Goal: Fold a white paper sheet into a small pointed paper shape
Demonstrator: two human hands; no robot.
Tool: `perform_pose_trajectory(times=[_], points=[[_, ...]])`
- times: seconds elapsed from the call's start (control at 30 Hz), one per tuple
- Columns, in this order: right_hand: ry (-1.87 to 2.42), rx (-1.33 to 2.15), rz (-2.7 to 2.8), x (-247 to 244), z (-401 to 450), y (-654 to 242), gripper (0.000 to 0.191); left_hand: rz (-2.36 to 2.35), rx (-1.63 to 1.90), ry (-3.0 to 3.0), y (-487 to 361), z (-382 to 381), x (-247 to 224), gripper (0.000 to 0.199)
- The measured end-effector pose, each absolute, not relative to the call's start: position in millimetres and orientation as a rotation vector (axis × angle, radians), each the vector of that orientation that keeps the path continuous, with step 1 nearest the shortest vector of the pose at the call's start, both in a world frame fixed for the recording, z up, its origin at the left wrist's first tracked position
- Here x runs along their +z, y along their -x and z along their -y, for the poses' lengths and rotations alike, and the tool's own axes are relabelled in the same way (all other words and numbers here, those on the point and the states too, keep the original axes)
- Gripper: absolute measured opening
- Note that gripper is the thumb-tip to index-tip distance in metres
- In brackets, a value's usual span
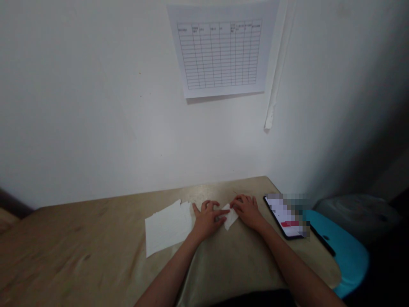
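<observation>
One small paper [230, 221] is being held by the right hand [248, 210], seemingly for steadiness, and touched by the spread left hand [207, 220]

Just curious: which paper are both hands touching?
The small white piece between left hand and right hand; the larger paper lies left, the printed chart hangs above.
</observation>
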State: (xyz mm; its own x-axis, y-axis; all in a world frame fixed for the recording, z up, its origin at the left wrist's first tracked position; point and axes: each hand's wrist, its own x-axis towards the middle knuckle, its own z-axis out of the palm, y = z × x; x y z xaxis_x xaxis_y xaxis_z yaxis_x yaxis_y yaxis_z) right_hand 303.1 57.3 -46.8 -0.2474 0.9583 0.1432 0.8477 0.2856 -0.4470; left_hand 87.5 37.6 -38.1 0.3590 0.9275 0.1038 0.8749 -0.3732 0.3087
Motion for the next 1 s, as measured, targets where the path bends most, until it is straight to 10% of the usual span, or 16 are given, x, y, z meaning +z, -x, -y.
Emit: perform_pose_trajectory(times=[1.0], points=[[1.667,0.475,2.242,-39,-42,-297,0.067,-1.661,0.355,-2.386,-85,-43,-41,0.035]])
